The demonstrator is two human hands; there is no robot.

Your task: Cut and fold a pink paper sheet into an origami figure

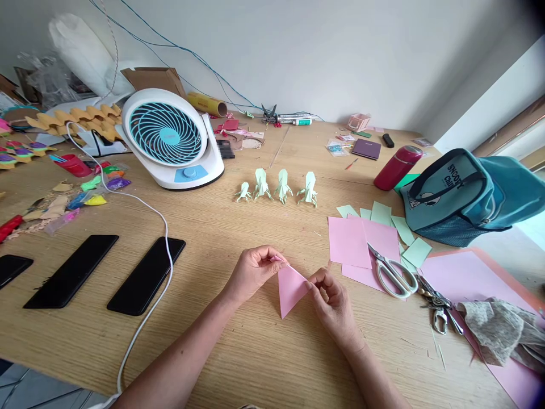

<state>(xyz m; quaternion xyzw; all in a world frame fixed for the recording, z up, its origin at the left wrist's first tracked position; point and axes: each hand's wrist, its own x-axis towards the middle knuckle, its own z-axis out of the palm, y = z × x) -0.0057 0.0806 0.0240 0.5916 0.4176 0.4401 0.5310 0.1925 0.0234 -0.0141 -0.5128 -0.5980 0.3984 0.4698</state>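
A folded piece of pink paper [292, 291] is held between my two hands above the wooden table, one pointed corner hanging down toward me. My left hand [254, 272] pinches its upper left corner between thumb and fingers. At the right corner, my right hand [332, 307] grips the paper between thumb and forefinger, the other fingers curled. Beyond my hands several pale green folded paper figures [283, 186] stand in a row. Square pink sheets [349, 243] lie to the right, near my right hand.
White-handled scissors [398, 277] rest on the pink sheets, beside green paper pieces [416, 251] and keys [438, 307]. A teal bag [451, 199] and red flask [398, 167] stand right. On the left are a fan [168, 142], its white cable [164, 221] and black phones [145, 284].
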